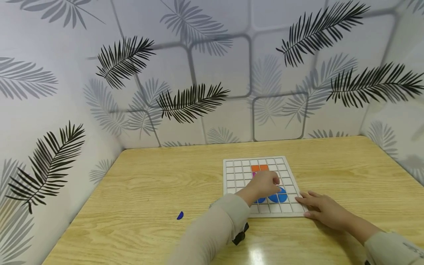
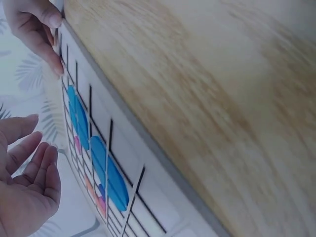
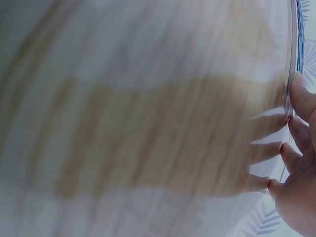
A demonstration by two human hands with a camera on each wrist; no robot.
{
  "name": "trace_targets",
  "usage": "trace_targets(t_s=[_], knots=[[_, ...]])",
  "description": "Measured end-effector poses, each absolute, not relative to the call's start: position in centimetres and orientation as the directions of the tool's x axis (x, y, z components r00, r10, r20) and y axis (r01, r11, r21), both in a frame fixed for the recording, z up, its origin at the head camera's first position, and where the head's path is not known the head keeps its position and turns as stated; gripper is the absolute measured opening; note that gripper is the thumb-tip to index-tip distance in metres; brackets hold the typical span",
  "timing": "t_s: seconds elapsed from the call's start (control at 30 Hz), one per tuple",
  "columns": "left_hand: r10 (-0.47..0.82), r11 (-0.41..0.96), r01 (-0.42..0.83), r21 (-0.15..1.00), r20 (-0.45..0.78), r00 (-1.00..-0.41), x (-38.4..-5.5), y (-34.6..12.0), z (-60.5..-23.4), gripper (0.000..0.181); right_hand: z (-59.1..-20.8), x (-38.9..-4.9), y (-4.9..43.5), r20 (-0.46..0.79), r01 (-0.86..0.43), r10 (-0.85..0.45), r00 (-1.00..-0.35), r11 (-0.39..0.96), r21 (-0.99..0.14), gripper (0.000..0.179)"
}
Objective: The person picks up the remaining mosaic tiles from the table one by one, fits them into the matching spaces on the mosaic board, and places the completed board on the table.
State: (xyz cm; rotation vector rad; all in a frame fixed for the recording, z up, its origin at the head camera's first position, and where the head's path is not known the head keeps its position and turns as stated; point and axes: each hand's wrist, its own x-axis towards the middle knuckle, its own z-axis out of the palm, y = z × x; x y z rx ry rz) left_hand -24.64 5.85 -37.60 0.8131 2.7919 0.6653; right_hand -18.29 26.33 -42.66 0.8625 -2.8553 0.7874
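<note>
A white grid board (image 1: 232,176) lies on the wooden table, divided into small square cells. Two blue rounded shapes, the right one (image 1: 278,195) and the left one (image 1: 261,201), sit in its lower cells. Orange squares (image 1: 259,168) with a magenta piece (image 1: 254,174) are farther up, partly hidden by my left hand (image 1: 264,183). That hand hovers over the board; in the left wrist view its fingers (image 2: 30,165) are loosely bent, with nothing visible in them. My right hand (image 1: 326,210) rests at the board's lower right corner, fingertips touching its edge.
A small dark blue half-round piece (image 1: 180,215) lies on the table (image 1: 139,191), left of the board. A black device (image 1: 241,234) shows beneath the left sleeve. Behind the table stands a wall (image 1: 225,121) with a leaf pattern.
</note>
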Motion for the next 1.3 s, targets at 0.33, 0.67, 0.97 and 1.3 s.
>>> trace_targets(t_s=[0.33, 0.67, 0.97, 1.3], knots=[[0.567, 0.710, 0.475, 0.519, -0.021, -0.824, -23.8, 3.8, -36.6, 0.016, -42.7, -18.2, 26.4, 0.170, -0.511, -0.493, -0.853, 0.723, -0.466, 0.044], [0.577, 0.677, 0.467, 0.569, -0.017, -0.817, -22.9, 1.4, -35.5, 0.016, -42.6, -18.3, 26.4, 0.143, -0.499, -0.492, -0.859, 0.738, -0.454, 0.046], [0.563, 0.643, 0.404, 0.651, -0.043, -0.826, -21.7, -0.6, -34.8, 0.016, -42.6, -18.2, 26.3, 0.152, -0.502, -0.492, -0.857, 0.735, -0.456, 0.045], [0.563, 0.616, 0.385, 0.688, -0.042, -0.826, -20.3, -3.2, -34.3, 0.016, -42.5, -18.2, 26.4, 0.145, -0.499, -0.493, -0.858, 0.733, -0.463, 0.045]])
